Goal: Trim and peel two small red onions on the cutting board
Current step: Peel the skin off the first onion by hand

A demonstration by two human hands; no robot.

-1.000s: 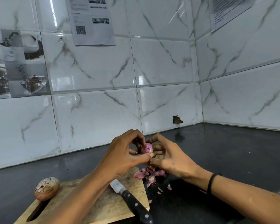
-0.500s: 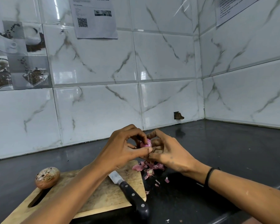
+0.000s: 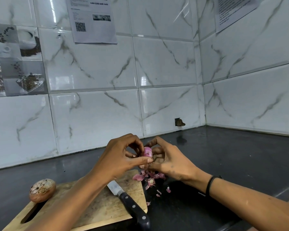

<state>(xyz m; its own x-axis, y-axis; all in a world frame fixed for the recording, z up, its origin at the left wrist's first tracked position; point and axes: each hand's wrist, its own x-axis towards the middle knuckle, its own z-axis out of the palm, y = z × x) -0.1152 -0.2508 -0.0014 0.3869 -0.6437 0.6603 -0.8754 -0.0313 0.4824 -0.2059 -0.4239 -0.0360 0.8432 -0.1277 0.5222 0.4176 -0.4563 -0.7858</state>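
onion in hand: small pink-purple onion (image 3: 147, 151), held above the dark stone counter (image 3: 223, 164), just past the wooden cutting board (image 3: 97, 207);
left hand (image 3: 122, 157): fingers curled, pinching its skin;
right hand (image 3: 170, 162): fingers curled round it from beneath;
second onion: brown papery-skinned onion (image 3: 42, 190), unpeeled, at the board's left corner;
risk: slick bulb could slip free and roll away; black-handled steel knife (image 3: 128, 199) lies close under the left forearm

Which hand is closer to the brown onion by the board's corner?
Left. The left hand is right of the brown onion; the right hand is farther right.
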